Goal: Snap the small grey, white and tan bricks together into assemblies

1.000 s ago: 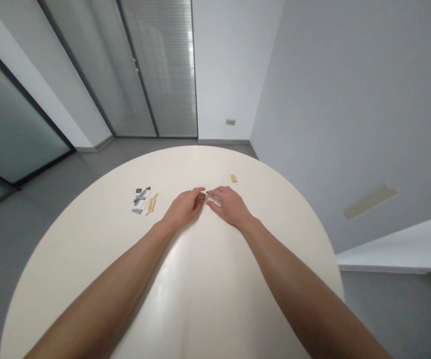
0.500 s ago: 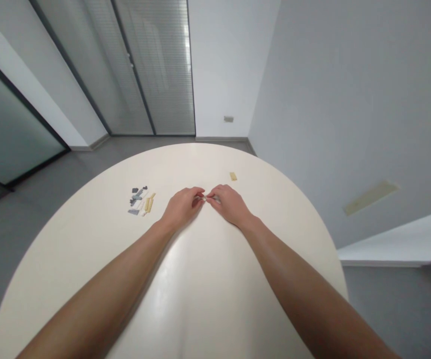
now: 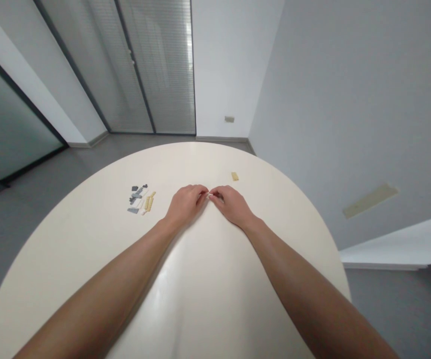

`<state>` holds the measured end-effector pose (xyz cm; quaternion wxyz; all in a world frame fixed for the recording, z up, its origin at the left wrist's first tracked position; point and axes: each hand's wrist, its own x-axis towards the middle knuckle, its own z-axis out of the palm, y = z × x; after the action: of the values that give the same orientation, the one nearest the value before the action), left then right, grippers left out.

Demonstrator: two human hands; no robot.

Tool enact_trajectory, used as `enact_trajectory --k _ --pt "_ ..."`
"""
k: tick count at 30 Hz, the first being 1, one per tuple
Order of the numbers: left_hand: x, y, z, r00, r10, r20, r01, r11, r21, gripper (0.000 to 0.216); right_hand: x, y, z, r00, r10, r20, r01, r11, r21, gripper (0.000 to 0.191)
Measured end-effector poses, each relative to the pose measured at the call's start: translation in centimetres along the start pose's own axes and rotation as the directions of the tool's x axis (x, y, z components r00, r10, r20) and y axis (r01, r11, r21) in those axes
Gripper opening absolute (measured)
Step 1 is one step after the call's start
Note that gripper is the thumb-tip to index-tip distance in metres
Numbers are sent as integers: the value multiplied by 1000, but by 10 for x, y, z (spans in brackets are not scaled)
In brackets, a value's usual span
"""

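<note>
My left hand (image 3: 187, 203) and my right hand (image 3: 232, 203) meet above the middle of the white table (image 3: 208, 289). Both are closed in a pinch, fingertips almost touching. Between them shows a tiny whitish piece (image 3: 208, 195), too small to name and mostly covered by the fingers. Left of my left hand lies a loose group of small building pieces: grey ones (image 3: 136, 197), tan ones (image 3: 148, 202) and some white ones. Beyond my right hand a flat tan piece (image 3: 235, 176) lies by itself.
The round table's far edge (image 3: 196, 143) curves near the glass partition (image 3: 155, 75) with blinds. A grey wall (image 3: 331, 99) rises close on the right, with a strip of tape (image 3: 370, 200) on it. A small wall plate (image 3: 229, 119) sits low at the back.
My fingertips have drawn closer together and shifted slightly right and away from me, covering more of the whitish piece. The loose pieces on the table stay in place.
</note>
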<state>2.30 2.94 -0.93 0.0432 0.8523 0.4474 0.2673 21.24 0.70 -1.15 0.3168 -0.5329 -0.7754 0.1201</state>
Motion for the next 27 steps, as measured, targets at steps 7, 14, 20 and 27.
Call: enact_trajectory --k 7,14,20,27 --pt "-2 -2 0 997 28 -76 -30 999 -34 25 1 -2 0 997 5 -76 12 975 223 14" --pt "-4 -5 -1 996 39 -84 -42 999 -26 19 2 -4 1 995 2 -96 26 956 292 11" --pt "-4 -4 -1 996 8 -85 -12 999 -40 18 1 -2 1 996 -16 -86 39 964 262 20" --pt "-4 -2 -1 996 4 -88 -10 998 -68 21 0 -2 1 997 18 -81 -4 986 168 15"
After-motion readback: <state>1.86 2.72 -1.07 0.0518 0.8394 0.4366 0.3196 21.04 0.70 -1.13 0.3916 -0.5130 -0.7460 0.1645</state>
